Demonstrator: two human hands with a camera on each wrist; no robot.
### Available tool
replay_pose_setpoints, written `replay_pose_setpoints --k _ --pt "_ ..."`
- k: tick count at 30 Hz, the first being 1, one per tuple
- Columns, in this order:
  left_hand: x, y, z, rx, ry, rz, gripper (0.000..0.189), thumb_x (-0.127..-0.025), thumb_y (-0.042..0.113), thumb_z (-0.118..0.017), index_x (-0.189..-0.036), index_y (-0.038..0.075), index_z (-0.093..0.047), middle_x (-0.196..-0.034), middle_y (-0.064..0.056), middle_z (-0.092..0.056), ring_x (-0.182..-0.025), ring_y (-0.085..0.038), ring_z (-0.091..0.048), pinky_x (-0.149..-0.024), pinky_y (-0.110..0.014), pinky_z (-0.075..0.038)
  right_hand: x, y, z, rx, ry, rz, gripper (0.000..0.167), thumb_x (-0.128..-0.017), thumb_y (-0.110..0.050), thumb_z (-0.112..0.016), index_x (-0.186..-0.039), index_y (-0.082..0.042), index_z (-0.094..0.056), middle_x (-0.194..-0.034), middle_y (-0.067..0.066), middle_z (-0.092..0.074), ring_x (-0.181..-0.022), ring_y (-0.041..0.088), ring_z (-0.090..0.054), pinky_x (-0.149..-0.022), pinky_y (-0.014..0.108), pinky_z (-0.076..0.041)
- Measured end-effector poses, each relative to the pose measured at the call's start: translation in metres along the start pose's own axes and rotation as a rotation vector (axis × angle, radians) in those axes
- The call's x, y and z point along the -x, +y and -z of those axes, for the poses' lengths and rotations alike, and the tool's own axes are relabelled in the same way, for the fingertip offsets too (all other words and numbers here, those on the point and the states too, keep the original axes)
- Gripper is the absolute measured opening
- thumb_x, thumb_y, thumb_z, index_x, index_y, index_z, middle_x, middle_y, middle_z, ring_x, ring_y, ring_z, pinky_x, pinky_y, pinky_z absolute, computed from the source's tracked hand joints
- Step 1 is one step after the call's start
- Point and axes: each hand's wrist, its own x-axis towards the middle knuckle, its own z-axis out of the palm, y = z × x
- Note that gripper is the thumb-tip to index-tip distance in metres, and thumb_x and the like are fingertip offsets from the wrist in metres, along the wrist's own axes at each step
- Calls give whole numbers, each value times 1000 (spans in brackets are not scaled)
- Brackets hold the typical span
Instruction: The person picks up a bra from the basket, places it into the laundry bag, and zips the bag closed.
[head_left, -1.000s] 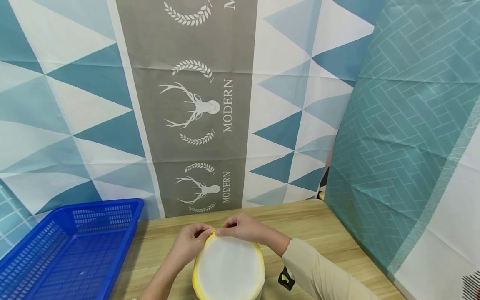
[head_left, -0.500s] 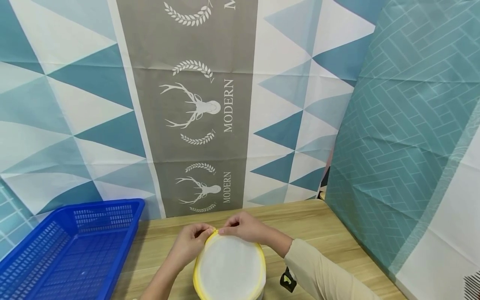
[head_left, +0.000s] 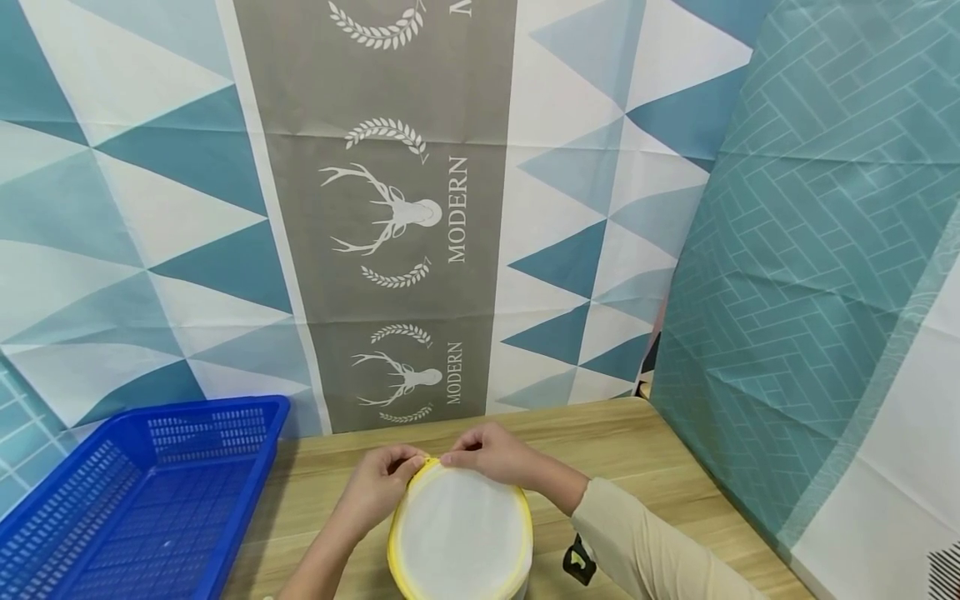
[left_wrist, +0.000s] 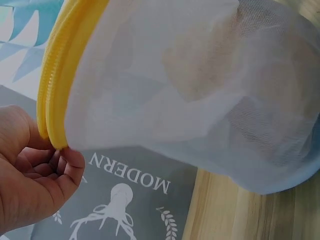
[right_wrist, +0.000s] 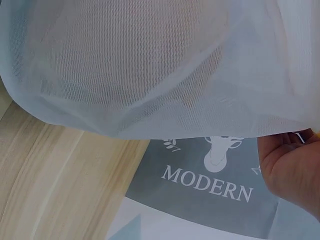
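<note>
A white mesh laundry bag (head_left: 461,533) with a yellow zipper round its circular top stands at the table's near side. My left hand (head_left: 378,492) pinches the zipper's far edge between thumb and fingers. In the left wrist view the yellow zipper (left_wrist: 57,75) runs up from those fingertips. My right hand (head_left: 491,454) pinches the same yellow rim just to the right, a small gap from the left fingertips. Through the mesh wall a tan shape (left_wrist: 200,65) shows dimly inside the bag. In the right wrist view, the right fingertips are mostly hidden at the frame's edge.
A blue plastic basket (head_left: 150,517) with perforated sides stands at the left. The wooden table (head_left: 600,433) ends at the back against a patterned cloth (head_left: 405,250), with a teal sheet (head_left: 810,292) at the right. A black strap piece (head_left: 579,560) hangs by the right sleeve.
My right hand has slid slightly to the right along the yellow rim, widening the gap between the hands. The left hand stays nearly still, pinching the zipper.
</note>
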Motion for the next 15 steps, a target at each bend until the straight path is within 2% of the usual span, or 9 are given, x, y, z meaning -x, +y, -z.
replay_pose_setpoints --k 4,15 --pt "1 -2 2 -26 8 -1 12 -91 11 -59 -93 6 -70 -85 -2 -67 -74 -11 -56 -62 -22 -47 -1 1 0 13 9 0 20 -88 -27 -65 -88 -9 -73 -75 1 -67 -56 9 -58 -51 25 -50" --pt "2 0 -1 -2 17 2 12 -90 10 -59 -92 5 -70 -82 -2 -66 -73 -11 -56 -62 -21 -47 0 1 1 -11 9 0 22 -88 -26 -64 -92 -6 -73 -80 2 -68 -58 8 -59 -53 25 -51"
